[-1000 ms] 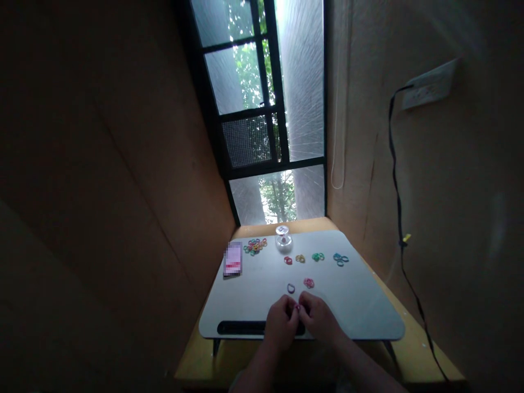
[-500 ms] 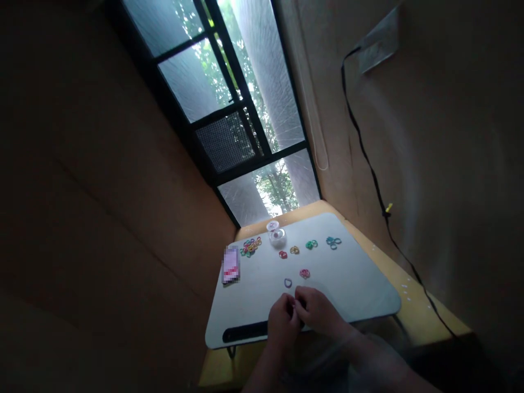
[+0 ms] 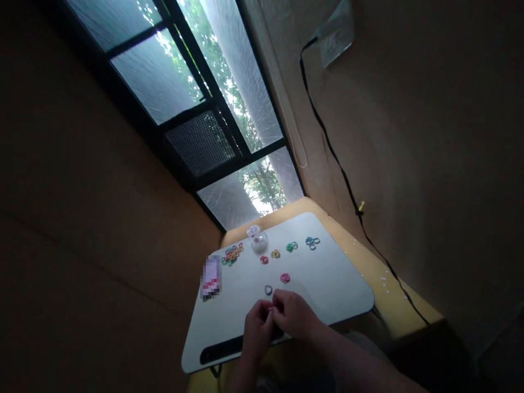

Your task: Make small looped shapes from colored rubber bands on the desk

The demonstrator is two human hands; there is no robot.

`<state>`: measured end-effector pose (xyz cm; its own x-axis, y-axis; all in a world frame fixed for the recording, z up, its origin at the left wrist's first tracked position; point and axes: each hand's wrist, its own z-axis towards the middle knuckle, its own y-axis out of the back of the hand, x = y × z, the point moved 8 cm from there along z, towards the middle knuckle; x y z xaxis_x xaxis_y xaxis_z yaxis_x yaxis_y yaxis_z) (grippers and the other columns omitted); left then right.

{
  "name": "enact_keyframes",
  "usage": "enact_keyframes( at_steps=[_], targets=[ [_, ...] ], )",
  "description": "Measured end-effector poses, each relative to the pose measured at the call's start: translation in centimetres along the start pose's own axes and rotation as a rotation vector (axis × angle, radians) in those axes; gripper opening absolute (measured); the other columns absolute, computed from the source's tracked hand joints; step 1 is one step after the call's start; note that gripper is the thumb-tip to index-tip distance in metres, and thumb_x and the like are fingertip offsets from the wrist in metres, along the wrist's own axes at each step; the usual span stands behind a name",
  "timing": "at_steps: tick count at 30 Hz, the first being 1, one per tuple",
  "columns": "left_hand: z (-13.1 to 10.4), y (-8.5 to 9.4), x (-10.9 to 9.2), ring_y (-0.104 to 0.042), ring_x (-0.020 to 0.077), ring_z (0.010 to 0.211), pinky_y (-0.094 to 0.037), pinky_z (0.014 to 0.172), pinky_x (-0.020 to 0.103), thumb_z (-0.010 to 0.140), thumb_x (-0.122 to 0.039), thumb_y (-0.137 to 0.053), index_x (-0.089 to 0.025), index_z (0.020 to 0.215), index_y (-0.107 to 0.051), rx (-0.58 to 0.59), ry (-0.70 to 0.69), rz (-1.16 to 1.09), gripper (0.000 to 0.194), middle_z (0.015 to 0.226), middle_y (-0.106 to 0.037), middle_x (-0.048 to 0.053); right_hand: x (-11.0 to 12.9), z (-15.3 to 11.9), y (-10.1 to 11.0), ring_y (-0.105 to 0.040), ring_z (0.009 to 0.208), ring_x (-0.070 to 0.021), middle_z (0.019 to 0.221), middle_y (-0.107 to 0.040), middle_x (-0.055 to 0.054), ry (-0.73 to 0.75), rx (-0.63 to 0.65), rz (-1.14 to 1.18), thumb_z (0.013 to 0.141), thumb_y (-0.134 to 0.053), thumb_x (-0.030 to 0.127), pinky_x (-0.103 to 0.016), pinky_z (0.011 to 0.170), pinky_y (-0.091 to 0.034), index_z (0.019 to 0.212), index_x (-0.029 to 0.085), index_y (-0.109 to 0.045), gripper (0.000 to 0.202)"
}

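My left hand (image 3: 257, 325) and my right hand (image 3: 295, 315) meet over the near edge of a white lap table (image 3: 327, 292). Fingers of both are pinched together, touching at the tips; a tiny pinkish spot shows between them, too small to name. Just beyond the fingertips lies a single purple ring-shaped band (image 3: 268, 290), with a small pile of pink bands (image 3: 285, 278) to its right. Farther back sit little groups of red bands (image 3: 264, 260), yellow bands (image 3: 275, 254), green bands (image 3: 292, 247) and blue bands (image 3: 312, 243).
A mixed pile of coloured bands (image 3: 232, 255) lies at the back left, beside a clear round container (image 3: 259, 243) with its lid (image 3: 253, 231) behind. A blurred-out pink and white packet-like item (image 3: 211, 277) is at the left edge. A black cord (image 3: 341, 169) hangs along the right wall.
The whole view has shifted, so the table and window appear farther left. My hands stay pinched together at the same part of the table; the bands have not visibly moved.
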<state>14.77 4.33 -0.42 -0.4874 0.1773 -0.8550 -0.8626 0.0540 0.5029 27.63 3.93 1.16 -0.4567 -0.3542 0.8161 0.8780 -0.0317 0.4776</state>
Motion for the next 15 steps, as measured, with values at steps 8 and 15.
enact_keyframes(
  at_steps=[8, 15],
  targets=[
    [-0.1, 0.5, -0.4, -0.063, 0.0193, 0.075, -0.047, 0.07, 0.028, 0.083, -0.035, -0.056, -0.015, 0.084, -0.067, -0.017, 0.01, -0.042, 0.022, 0.078, -0.07, 0.004, -0.2, 0.2, -0.6, -0.052, 0.066, -0.0135, 0.07, -0.059, 0.001, 0.0, 0.012, -0.002, 0.076, -0.054, 0.015, -0.023, 0.061, -0.033, 0.075, 0.02, -0.054, 0.005],
    [-0.4, 0.9, 0.4, -0.06, 0.0167, 0.069, -0.044, 0.065, 0.026, 0.085, -0.031, -0.055, -0.015, 0.085, -0.067, -0.044, -0.021, -0.045, 0.019, 0.073, -0.067, 0.003, -0.1, 0.1, -1.2, -0.052, 0.062, -0.0134, 0.067, -0.058, 0.002, 0.018, 0.046, -0.037, 0.081, -0.051, 0.021, -0.024, 0.059, -0.034, 0.073, 0.02, -0.052, 0.008]
  ],
)
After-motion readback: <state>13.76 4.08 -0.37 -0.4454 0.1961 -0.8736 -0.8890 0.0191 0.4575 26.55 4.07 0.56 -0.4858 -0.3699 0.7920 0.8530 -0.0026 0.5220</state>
